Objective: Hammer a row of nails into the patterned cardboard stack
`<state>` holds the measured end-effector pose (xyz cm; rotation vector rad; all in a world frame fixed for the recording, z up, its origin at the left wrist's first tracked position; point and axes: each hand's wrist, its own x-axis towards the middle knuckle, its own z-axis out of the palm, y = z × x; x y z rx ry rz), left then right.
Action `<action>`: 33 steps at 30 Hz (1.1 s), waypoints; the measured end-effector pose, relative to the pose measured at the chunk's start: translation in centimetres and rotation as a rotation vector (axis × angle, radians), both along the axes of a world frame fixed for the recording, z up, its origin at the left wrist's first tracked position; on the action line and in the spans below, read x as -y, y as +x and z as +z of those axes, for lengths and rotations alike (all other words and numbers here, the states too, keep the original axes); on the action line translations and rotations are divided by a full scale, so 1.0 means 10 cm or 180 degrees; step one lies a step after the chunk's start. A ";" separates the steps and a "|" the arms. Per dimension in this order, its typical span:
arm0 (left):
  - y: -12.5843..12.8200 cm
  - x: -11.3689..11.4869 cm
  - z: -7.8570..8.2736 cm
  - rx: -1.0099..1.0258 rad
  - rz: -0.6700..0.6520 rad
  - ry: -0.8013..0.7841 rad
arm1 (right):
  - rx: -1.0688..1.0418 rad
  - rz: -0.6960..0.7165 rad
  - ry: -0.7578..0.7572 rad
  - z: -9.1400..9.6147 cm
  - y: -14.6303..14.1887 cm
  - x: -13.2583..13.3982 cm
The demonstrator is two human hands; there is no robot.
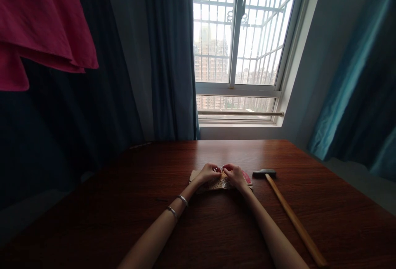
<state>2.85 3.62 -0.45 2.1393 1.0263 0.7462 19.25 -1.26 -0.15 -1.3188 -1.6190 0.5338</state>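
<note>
On the brown table lies a flat beige piece dotted with small dark holes (213,185), with a pink patterned part (246,178) at its right end. Above it, my left hand (208,173) has its fingers bent into a pinch. Facing it, my right hand (234,175) is also pinched, with its wrist over the right side of the piece. The fingertips of both hands nearly meet at a tiny whitish and reddish thing, too small to name. Both hands cover part of the piece's middle.
A hammer with a dark head (264,173) and a long wooden handle (295,219) lies right of my right arm on the wooden table (148,219). Beyond the table's far edge are a barred window (213,46) and blue curtains (173,54). Pink cloth (46,21) hangs at upper left.
</note>
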 end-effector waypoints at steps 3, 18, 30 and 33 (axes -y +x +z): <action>0.00 -0.01 0.00 0.0004 -0.0036 -0.0011 | 0.0007 -0.0016 -0.0011 0.00 0.00 0.00; 0.01 -0.03 -0.05 0.0185 0.0012 -0.0029 | 0.0070 0.0074 0.0047 -0.07 0.01 -0.06; -0.03 -0.03 -0.01 0.0250 -0.0180 -0.0282 | 0.0183 0.0064 0.0118 -0.11 0.03 -0.08; -0.06 -0.04 0.00 0.0227 -0.0242 -0.0389 | 0.0182 0.0075 0.0123 -0.12 0.04 -0.09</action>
